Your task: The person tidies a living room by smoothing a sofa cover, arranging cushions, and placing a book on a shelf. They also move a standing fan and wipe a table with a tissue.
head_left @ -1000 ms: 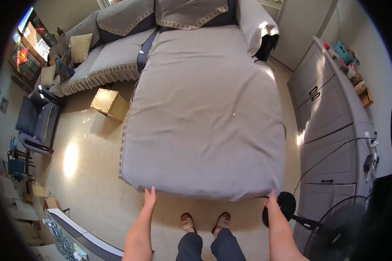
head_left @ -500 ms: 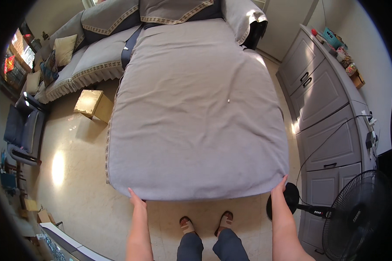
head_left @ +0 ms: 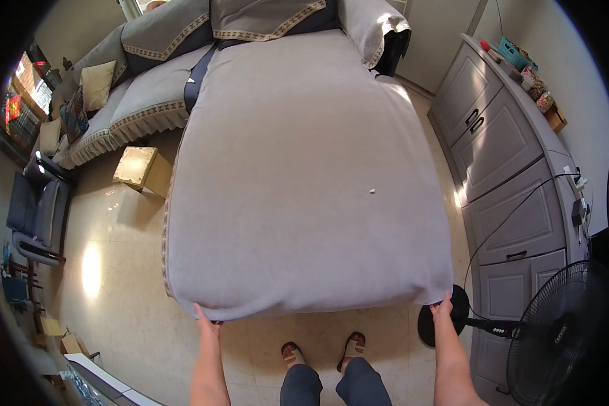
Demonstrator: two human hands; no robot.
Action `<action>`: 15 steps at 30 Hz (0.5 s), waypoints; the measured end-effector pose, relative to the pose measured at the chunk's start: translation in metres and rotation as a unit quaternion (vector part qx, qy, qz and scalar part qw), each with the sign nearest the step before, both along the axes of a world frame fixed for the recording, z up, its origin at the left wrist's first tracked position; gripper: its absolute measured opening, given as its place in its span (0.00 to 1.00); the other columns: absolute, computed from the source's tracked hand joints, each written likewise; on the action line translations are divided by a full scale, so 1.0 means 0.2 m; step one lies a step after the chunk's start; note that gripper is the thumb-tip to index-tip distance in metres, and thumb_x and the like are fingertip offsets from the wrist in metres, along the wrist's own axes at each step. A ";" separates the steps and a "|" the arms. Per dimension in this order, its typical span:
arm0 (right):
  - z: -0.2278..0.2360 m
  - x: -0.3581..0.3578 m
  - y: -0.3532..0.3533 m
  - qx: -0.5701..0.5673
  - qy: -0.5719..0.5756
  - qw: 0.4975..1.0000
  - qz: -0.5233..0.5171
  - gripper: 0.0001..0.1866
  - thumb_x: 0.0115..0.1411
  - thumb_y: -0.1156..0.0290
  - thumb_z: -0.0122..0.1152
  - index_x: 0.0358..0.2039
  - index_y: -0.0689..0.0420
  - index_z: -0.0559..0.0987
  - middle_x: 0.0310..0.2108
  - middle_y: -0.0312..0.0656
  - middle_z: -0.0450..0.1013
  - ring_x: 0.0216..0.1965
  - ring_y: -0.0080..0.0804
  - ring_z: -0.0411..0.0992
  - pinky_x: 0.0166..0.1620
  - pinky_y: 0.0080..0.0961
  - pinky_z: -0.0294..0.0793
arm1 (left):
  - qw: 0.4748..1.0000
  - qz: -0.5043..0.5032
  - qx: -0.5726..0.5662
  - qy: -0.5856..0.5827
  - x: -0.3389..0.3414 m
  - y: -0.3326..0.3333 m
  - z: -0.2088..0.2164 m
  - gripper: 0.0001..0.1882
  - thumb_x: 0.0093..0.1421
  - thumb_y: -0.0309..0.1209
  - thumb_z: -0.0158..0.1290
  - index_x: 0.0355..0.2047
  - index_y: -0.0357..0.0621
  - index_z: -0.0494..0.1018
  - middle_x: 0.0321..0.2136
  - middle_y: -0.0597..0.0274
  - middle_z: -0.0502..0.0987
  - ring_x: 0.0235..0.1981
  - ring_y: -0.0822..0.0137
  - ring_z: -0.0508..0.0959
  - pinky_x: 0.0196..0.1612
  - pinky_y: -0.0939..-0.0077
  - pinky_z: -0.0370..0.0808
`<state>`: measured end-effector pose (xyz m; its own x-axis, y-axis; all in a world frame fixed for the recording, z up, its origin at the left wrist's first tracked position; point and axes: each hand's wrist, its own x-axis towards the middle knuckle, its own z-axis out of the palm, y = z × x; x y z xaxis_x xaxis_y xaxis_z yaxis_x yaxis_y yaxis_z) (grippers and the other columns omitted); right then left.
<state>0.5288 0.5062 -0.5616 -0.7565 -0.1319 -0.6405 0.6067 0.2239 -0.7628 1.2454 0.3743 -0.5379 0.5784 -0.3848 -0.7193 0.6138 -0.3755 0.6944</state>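
A large grey sofa cover (head_left: 298, 169) with a patterned trim along its left edge lies stretched from the sofa's backrest toward me. My left hand (head_left: 207, 318) is closed on its near left corner, fingers partly hidden under the cloth. At the near right corner, my right hand (head_left: 442, 308) grips the same cover. The cloth is mostly smooth, with small folds along the near edge between the hands. A small white bit (head_left: 372, 191) lies on the cover, right of the middle.
A standing fan (head_left: 555, 335) and its round black base (head_left: 446, 318) are close to my right arm. Grey cabinets (head_left: 514, 210) line the right side. A small box-like stool (head_left: 142, 168) stands left of the cover. Behind it runs the sofa (head_left: 149, 84).
Both hands have drawn the near edge toward me and slightly apart. Wrinkles across the cover have flattened out. The small white bit has shifted nearer and to the right.
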 end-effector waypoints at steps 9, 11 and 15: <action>-0.23 -0.23 0.04 0.420 0.290 0.847 0.146 0.20 0.59 0.62 0.52 0.29 0.71 0.77 0.31 0.60 0.74 0.36 0.53 0.74 0.39 0.42 0.71 | 0.905 -0.125 0.167 -0.371 0.38 -0.08 -0.15 0.26 0.59 0.40 0.50 0.46 0.26 0.64 0.41 0.40 0.73 0.41 0.52 0.74 0.45 0.61 0.70; -0.23 -0.23 0.01 0.476 0.328 0.799 0.169 0.20 0.59 0.62 0.51 0.30 0.71 0.77 0.30 0.59 0.74 0.37 0.55 0.73 0.39 0.44 0.71 | 0.865 -0.095 0.216 -0.444 0.43 -0.09 -0.30 0.23 0.58 0.36 0.52 0.43 0.25 0.65 0.39 0.38 0.74 0.39 0.51 0.75 0.45 0.59 0.69; 0.19 0.02 -0.14 0.498 0.246 0.820 0.140 0.21 0.57 0.68 0.54 0.49 0.65 0.68 0.45 0.57 0.69 0.48 0.54 0.68 0.49 0.43 0.67 | 0.854 -0.116 0.317 -0.396 0.41 -0.13 -0.24 0.22 0.57 0.31 0.51 0.47 0.27 0.62 0.47 0.36 0.68 0.47 0.46 0.71 0.50 0.58 0.67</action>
